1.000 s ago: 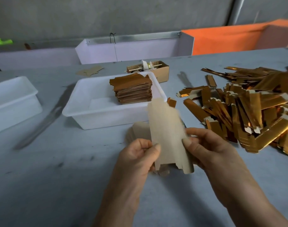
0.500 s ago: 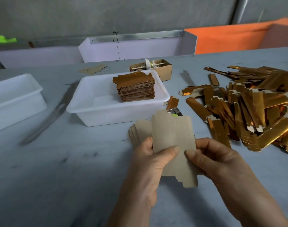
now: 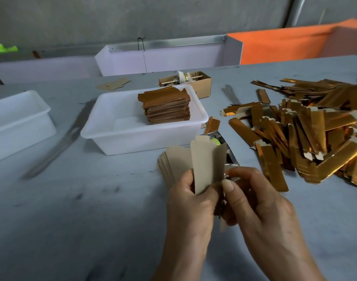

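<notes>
**One card in two hands, much of it covered**

The card (image 3: pixel 206 161) stands upright over the table (image 3: pixel 72 220), just in front of the near tub (image 3: pixel 133 142), bent lengthwise with its plain brown side showing. Its middle is hidden by both hands, and only the top and a small bottom tab show. The left hand (image 3: pixel 190 201) curls round the card's left edge, gripping it. The right hand (image 3: pixel 260 201) pinches the right edge, with the thumb in front and the fingers curled behind. How far the fold has closed cannot be made out.

Behind the card lies a plain stack (image 3: pixel 173 161), its lower part covered by the left hand. A silvery packet (image 3: pixel 232 158) with something green in it is half hidden by the card, and what it is cannot be told. The far tub (image 3: pixel 21 122) is cut off by the left edge, and the gold pile (image 3: pixel 315 134) runs off the right edge. The contents of the box (image 3: pixel 202 86) are too small to make out.

Counted:
- two hands
- one held card
- two white tubs
- one gold stack (image 3: pixel 166 107) in the near tub
- one plain stack on the table
- one box
- one loose blank (image 3: pixel 114 84) by the far edge
- one gold pile, with too many overlapping pieces to count
</notes>
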The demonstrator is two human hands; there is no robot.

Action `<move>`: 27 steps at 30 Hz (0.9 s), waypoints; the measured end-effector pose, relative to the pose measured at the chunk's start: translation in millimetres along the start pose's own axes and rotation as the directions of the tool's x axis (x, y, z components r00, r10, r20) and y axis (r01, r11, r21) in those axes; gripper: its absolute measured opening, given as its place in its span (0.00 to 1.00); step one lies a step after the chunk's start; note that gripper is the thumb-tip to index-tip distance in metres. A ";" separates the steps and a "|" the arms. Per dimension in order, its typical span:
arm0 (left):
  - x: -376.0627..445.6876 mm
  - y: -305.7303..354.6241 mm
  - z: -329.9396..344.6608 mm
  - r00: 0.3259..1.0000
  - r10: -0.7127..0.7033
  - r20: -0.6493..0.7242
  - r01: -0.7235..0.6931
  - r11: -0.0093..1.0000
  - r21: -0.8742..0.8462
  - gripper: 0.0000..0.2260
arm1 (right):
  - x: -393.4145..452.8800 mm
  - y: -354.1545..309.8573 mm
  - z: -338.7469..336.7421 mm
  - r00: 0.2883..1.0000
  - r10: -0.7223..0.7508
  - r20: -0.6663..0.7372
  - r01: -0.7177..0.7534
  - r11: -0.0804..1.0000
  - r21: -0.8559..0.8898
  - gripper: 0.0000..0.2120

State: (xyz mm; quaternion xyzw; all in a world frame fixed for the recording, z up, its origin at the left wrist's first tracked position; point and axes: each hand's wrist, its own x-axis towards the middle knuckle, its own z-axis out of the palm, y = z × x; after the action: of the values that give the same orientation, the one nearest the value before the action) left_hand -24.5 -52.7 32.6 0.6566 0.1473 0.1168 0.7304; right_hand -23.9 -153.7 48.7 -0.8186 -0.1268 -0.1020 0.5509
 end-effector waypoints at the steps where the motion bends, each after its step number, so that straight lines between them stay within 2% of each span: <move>1: -1.6 1.0 -0.8 0.999 0.008 0.033 -0.008 1.000 0.005 0.04 | -0.1 -0.2 0.4 1.000 -0.012 0.002 0.012 1.000 0.010 0.09; 2: -2.6 2.2 -2.2 0.997 0.008 0.073 -0.009 1.000 0.009 0.02 | -0.1 0.6 0.4 1.000 -0.023 0.000 0.023 1.000 0.013 0.08; 6: -1.3 3.8 -12.3 0.978 -0.020 0.210 0.010 0.999 0.049 0.10 | 0.6 5.6 -0.6 0.999 -0.002 0.032 0.003 1.000 -0.024 0.06; 10: -0.8 1.3 -16.3 0.984 0.040 0.172 -0.064 0.989 0.134 0.08 | 0.1 6.8 -0.3 0.988 0.104 0.114 -0.103 0.995 -0.014 0.08; 12: -2.4 0.2 -18.8 0.977 -0.003 0.215 -0.031 0.988 0.153 0.10 | 1.0 8.8 -1.7 0.983 0.172 0.060 -0.174 0.984 0.034 0.07; 14: -4.1 2.8 -20.6 0.953 -0.060 0.296 0.015 0.988 0.152 0.08 | 4.7 11.9 -7.9 0.973 0.232 -0.016 -0.230 0.969 0.092 0.11; 15: -4.9 4.0 -21.2 0.938 -0.087 0.335 0.031 0.985 0.167 0.07 | 7.2 13.2 -11.3 0.958 0.288 0.007 -0.285 0.944 0.165 0.14; 18: -8.0 6.8 -21.1 0.899 -0.167 0.406 0.098 0.978 0.187 0.08 | 12.5 13.2 -17.4 0.867 0.402 0.296 -0.496 0.754 0.430 0.13; 20: -9.0 8.5 -19.0 0.898 -0.201 0.392 0.151 0.976 0.157 0.07 | 13.7 14.5 -17.7 0.850 0.405 0.336 -0.524 0.718 0.459 0.11; 23: -8.8 7.0 -16.3 0.945 -0.174 0.277 0.135 0.979 0.156 0.05 | 13.9 15.6 -15.8 0.878 0.405 0.257 -0.479 0.756 0.446 0.11; 27: -9.1 1.2 -11.3 0.993 0.013 0.115 -0.037 0.977 0.209 0.02 | 14.1 12.8 -16.3 0.894 0.402 0.200 -0.449 0.792 0.414 0.13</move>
State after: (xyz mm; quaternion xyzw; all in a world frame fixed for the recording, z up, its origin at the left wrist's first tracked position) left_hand -37.2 -45.4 33.2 0.7377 0.1089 0.0722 0.6624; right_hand -6.9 -172.1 47.9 -0.6804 0.0128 0.0982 0.7262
